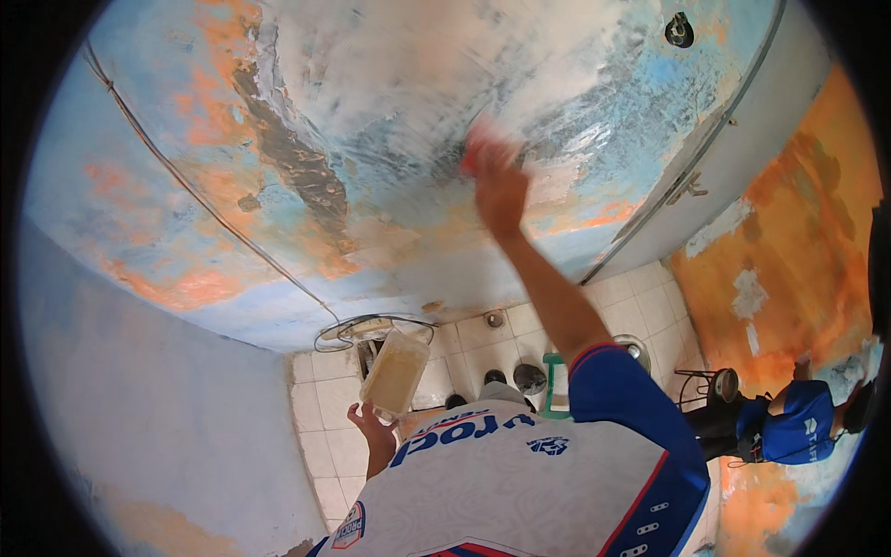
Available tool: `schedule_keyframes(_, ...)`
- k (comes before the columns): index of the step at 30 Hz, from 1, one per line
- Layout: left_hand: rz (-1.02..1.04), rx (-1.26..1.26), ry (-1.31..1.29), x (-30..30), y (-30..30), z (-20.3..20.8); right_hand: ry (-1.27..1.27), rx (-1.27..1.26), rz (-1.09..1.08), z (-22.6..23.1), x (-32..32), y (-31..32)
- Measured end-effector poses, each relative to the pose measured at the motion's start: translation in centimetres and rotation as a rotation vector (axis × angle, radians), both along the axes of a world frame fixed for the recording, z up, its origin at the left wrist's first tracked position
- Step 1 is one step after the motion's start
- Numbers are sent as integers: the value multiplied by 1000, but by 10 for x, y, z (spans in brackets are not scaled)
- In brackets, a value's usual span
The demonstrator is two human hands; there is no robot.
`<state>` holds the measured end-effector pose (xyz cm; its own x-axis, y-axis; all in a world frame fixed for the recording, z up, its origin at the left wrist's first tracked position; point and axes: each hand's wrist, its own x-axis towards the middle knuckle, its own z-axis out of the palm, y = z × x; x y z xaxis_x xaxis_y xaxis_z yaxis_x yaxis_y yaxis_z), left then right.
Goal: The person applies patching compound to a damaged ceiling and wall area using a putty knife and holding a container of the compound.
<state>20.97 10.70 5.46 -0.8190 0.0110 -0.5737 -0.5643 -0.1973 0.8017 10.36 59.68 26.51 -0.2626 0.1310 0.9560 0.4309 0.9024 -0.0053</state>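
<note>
My right hand [504, 193], arm stretched up and forward, is closed round a red hand-sized thing [484, 150] at the wall. Motion smears that thing, so its exact kind is unclear. About it the wall [399, 84] is patchy: whitish coating, grey-blue wet-looking streaks, orange and pale blue paint. Low on the left, my left hand [374, 429] grips the near end of a clear rectangular plastic tub [397, 373]. Beige matter shows inside the tub.
A thin cable [200, 197] runs down the wall to a black coil [339, 332]. A grey pipe [691, 162] climbs on the right. On the tiled floor [325, 413] stand a dark round container [530, 378] and a green-edged object [557, 382]. Another person in blue [798, 422] is at the right.
</note>
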Motion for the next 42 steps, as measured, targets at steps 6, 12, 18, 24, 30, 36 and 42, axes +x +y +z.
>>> schedule_keyframes(6,-85,-87,110,7,-3,13,-504,-430,386,-112,41,-94)
schedule_keyframes(12,31,41,-20,8,-17,9,409,-117,136,91,76,47)
schedule_keyframes(18,14,30,-20,-2,-10,8,176,-36,107,105,41,74)
schedule_keyframes(24,16,55,16,-3,0,3,-295,-464,512,-82,30,-79)
schedule_keyframes(30,50,55,-13,5,6,14,114,-406,145,-30,52,6)
schedule_keyframes(36,83,23,-22,11,-10,-2,482,-73,-13,178,74,106)
schedule_keyframes(42,72,15,-18,7,-4,-9,67,-313,135,-13,-6,-11)
